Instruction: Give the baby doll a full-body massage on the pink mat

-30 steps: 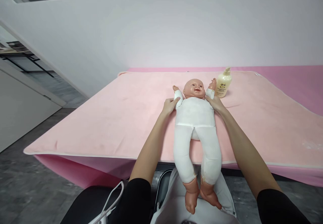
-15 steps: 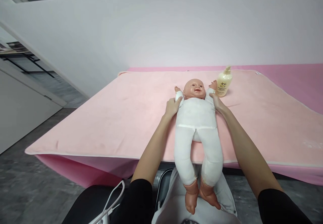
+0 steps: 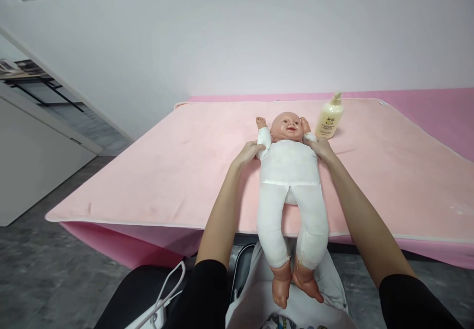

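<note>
White-bodied doll: here it lies, a bald baby doll with a white cloth body (image 3: 290, 163), face up on the soft peach-pink blanket (image 3: 166, 171), head far, feet beyond the near edge.
Left hand (image 3: 248, 154): closed round the doll's sleeved arm on the left, thumb on top.
Right hand (image 3: 323, 149): round the other arm, by the look of it; some fingers are hidden.
Arms in hand: the step appears to be positioning both together, the right one bent beside the head.
Next move: probably calls for gentle, even guidance at both arms.
Pale-yellow pump bottle (image 3: 329, 119): standing just beyond the right hand, untouched as far as one can tell.
</note>
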Available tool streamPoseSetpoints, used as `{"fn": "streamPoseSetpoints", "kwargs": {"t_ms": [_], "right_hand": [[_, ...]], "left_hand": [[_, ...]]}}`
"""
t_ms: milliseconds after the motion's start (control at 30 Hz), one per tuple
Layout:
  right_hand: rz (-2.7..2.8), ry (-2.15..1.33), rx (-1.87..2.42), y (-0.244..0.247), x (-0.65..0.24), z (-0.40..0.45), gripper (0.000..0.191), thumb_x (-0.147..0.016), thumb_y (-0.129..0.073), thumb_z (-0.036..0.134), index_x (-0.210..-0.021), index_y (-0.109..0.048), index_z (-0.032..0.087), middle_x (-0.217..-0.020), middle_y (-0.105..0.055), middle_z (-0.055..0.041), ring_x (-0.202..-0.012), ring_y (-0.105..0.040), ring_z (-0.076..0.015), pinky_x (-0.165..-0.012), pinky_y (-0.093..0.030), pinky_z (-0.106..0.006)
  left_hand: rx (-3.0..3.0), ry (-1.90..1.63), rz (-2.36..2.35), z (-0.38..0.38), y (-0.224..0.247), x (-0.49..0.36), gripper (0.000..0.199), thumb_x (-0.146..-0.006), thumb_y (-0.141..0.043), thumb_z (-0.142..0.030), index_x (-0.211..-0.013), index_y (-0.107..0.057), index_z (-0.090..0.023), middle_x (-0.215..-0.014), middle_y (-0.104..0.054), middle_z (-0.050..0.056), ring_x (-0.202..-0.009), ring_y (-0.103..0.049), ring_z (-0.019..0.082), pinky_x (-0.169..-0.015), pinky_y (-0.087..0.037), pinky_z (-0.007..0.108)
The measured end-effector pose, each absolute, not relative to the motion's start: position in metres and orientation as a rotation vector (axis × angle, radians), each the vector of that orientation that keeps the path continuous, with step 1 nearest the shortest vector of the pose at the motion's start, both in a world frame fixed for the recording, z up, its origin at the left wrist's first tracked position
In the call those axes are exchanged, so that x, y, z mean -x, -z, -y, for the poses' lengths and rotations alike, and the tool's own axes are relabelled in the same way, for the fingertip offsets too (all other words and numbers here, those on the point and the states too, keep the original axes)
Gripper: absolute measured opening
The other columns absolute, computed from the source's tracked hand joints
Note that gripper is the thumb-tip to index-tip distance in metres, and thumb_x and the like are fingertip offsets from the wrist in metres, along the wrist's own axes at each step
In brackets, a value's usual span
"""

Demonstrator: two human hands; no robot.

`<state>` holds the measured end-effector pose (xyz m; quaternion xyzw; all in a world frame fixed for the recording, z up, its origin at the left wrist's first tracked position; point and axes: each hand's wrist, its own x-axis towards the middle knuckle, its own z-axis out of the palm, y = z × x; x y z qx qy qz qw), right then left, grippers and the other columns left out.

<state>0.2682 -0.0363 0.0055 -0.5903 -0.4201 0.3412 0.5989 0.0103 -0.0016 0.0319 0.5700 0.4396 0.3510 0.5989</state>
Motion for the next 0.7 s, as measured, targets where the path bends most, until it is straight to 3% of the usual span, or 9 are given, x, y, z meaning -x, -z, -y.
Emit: {"fn": "streamPoseSetpoints", "kwargs": {"t_ms": [300, 467, 700], "right_hand": [[0.850, -0.783, 1.269, -0.001, -0.272, 0.030, 0.020, -0.058, -0.069, 0.016, -0.078, -0.065, 0.016, -0.078, -0.067, -0.0024, -0.091, -0.061, -0.0203, -0.079, -0.051, -0.035], [0.700, -0.882, 1.186, -0.014, -0.277, 0.033, 0.028, -0.057, -0.068, 0.012, -0.083, -0.062, 0.020, -0.075, -0.066, 0.0009, -0.083, -0.064, -0.0193, -0.074, -0.054, -0.035], [0.779, -0.854, 0.926, -0.041, -0.283, 0.049, 0.030, -0.063, -0.064, 0.011, -0.089, -0.059, 0.025, -0.097, -0.067, 0.0001, -0.103, -0.060, -0.0173, -0.088, -0.049, -0.034]], "left_hand": [[-1.527, -1.393, -1.173, -0.001, -0.030, -0.023, 0.019, -0.062, -0.056, -0.015, -0.078, -0.064, -0.018, -0.073, -0.061, -0.002, -0.071, -0.052, 0.015, -0.065, -0.036, 0.023], [-1.275, -1.648, -1.182, -0.009, -0.029, -0.022, 0.031, -0.064, -0.061, -0.016, -0.094, -0.058, -0.019, -0.093, -0.062, 0.002, -0.085, -0.057, 0.015, -0.072, -0.042, 0.024], [-1.101, -1.602, -1.111, -0.016, -0.022, -0.015, 0.017, -0.064, -0.068, -0.018, -0.080, -0.060, -0.018, -0.087, -0.064, 0.002, -0.085, -0.058, 0.015, -0.069, -0.045, 0.024]]}}
